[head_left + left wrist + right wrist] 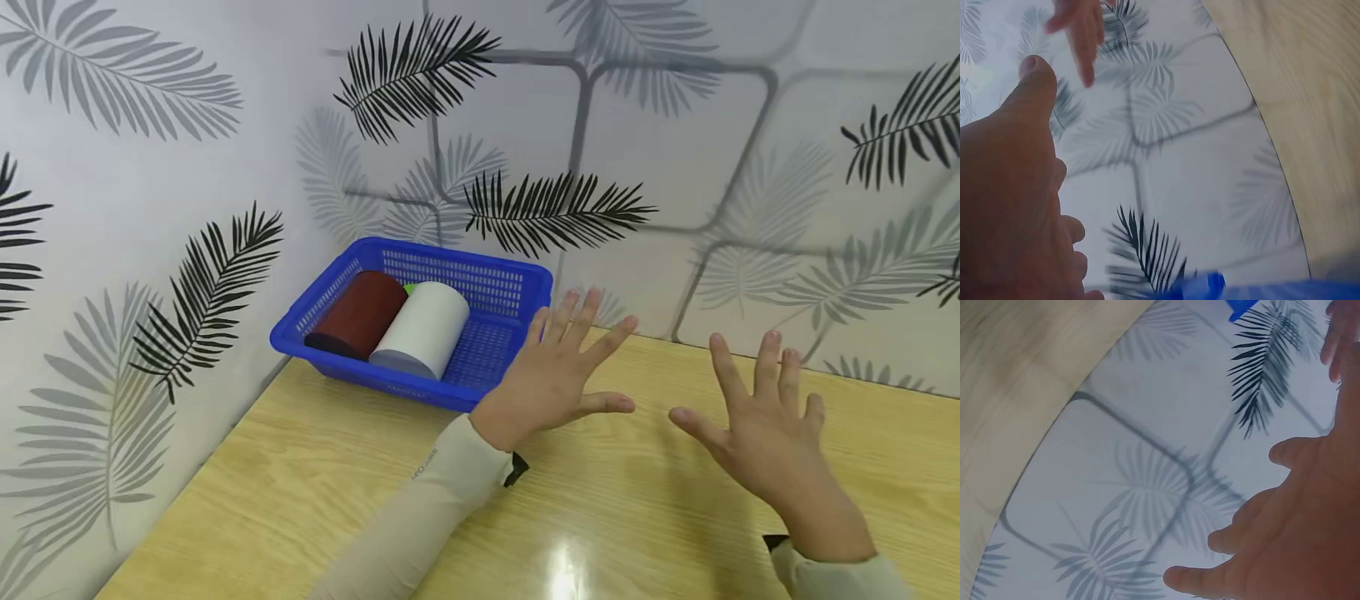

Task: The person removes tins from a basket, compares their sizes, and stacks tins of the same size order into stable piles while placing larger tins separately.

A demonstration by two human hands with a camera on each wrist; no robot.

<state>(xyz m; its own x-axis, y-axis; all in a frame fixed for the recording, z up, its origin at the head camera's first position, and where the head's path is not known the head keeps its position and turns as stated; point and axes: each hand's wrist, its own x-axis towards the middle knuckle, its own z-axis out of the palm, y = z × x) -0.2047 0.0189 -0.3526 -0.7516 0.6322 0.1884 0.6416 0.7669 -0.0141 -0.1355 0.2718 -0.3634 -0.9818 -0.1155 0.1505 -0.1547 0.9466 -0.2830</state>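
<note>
In the head view my left hand [551, 375] is spread with fingers apart, overlapping the right end of a blue plastic basket [420, 393]. Nothing lies in its grasp. My right hand [772, 433] is also spread, held over the table to the right, and it holds nothing. Inside the basket a dark red cylinder [363, 312] lies on its side at the left. A white cylinder [427, 325] rests beside it. Behind them a small bit of something bright green [410, 288] peeks out, mostly hidden by the cylinders.
The basket stands at the back left of a light wood-grain table [600, 517], close to the corner of the walls. A wall [660, 158] with leaf patterns rises along the table's back edge, and another wall [112, 208] borders its left side.
</note>
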